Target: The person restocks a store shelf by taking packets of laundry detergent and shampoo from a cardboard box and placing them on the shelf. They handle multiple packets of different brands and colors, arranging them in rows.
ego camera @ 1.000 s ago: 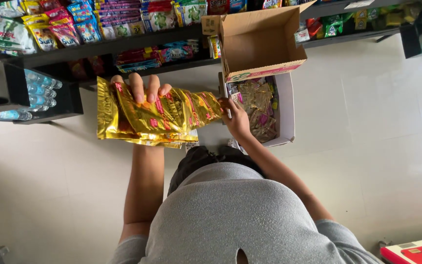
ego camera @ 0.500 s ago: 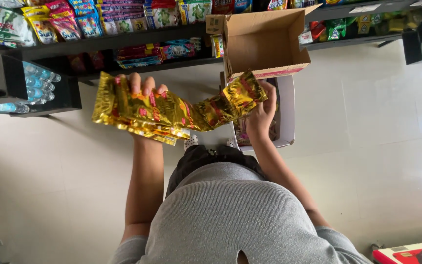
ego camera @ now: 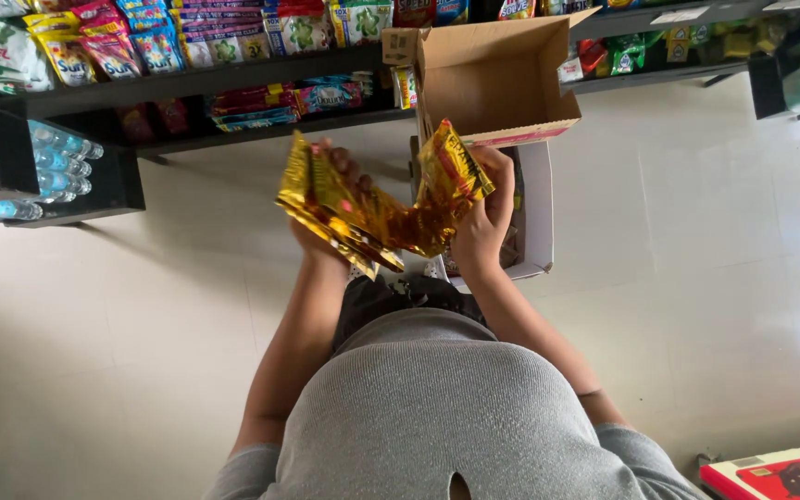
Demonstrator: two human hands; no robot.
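Pale floor tiles (ego camera: pixel 715 278) spread below you, shelves of packets (ego camera: pixel 187 56) cut off at the top edge. Your left hand (ego camera: pixel 321 236) grips a strip of gold sachets (ego camera: pixel 372 208), mostly hidden behind it; your right hand (ego camera: pixel 483 222) clasps the strip's other end. Beyond sits an open cardboard box (ego camera: pixel 497 79), its contents hard to make out.

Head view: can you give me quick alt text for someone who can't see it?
Seen from above, a person's left hand and right hand hold a strip of shiny gold packets over an open cardboard box on a pale tiled floor. Shelves of colourful packets run along the top, with bottles at left.
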